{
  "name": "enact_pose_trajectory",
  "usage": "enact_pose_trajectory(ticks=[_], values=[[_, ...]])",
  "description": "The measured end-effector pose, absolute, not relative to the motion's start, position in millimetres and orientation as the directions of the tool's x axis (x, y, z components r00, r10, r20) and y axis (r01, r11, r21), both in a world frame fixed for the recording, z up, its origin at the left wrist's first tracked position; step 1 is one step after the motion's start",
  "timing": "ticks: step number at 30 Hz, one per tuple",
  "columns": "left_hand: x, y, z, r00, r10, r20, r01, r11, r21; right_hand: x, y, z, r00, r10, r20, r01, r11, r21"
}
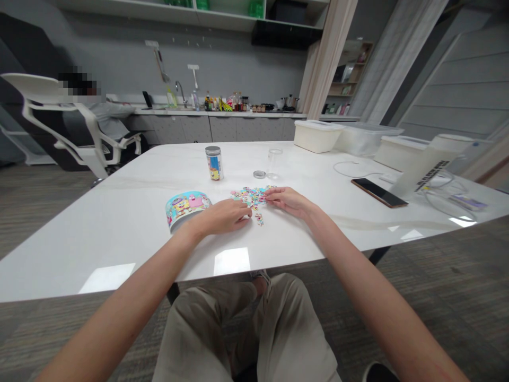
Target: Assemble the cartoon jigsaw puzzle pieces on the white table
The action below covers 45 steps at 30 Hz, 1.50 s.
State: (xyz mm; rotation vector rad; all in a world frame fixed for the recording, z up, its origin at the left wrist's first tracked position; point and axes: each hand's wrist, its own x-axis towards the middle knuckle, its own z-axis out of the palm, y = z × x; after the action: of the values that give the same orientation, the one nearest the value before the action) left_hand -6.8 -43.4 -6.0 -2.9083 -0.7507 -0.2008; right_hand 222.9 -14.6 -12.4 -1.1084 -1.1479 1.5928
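We sat at a white table (131, 223) with a heap of small, colourful pieces (253, 196) spread before us, the centre of our clock. Our left hand (229, 215) lay at eight o'clock, fingers loosely curled beside the heap; we could not tell whether they held anything. Our right hand (289, 200) reached in from three o'clock, its fingers drawn narrow at the heap's edge; whether they gripped a piece, we could not tell. A curved, cartoon-printed band (186, 206) stood at nine o'clock, near our left wrist. A lidded cartoon jar (214, 165) stood upright at eleven, a loose round lid (259, 174) lay at twelve, and just beside it stood a clear jar (274, 164) at one. Farther out at three lay a phone (377, 192).
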Motion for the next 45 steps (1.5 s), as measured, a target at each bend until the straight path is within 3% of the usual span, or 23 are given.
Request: enact_pose_trajectory(ticks=[37, 45], values=[[-7.8, -43.3, -6.3, 0.869, 0.468, 0.162, 0.485, -0.871, -0.08, 224.2, -17.7, -12.6, -0.307, 0.941, -0.14, -0.098, -0.177, -0.979], [-7.8, -42.1, -7.7, 0.868, 0.469, 0.162, 0.484, -0.872, -0.074, 223.9, -16.2, -15.6, -0.296, 0.937, -0.188, -0.095, -0.224, -0.97]])
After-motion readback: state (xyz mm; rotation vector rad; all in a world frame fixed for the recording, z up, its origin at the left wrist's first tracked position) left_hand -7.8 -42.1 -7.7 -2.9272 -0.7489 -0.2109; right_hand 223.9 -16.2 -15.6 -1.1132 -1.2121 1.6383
